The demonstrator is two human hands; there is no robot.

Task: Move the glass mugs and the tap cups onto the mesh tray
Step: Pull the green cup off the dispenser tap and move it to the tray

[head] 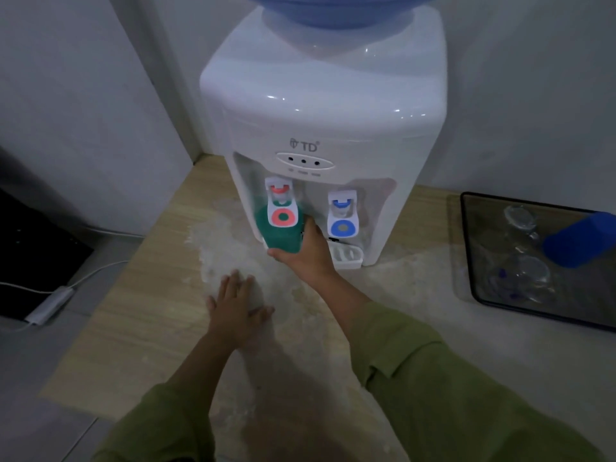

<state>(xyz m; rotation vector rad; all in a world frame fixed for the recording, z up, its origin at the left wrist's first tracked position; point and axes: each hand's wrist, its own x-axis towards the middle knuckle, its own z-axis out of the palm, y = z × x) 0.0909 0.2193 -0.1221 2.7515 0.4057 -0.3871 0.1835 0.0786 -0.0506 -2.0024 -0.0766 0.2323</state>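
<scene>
Right hand [305, 253] is closed round a green cup [281, 236] under the red tap [282, 208] of the dispenser [320, 105]; the cup has not yet left the bay. Left hand [236, 306] lies flat, fingers spread, on the counter [140, 315], holding nothing. The tray [540, 315] sits well to the right, already carrying glass mugs [523, 248], their number unclear, and a blue cup [580, 240]. No cup is visible under the blue tap [343, 213]. Judgement: task nearly complete; the green cup appears to be the last item to transfer.
</scene>
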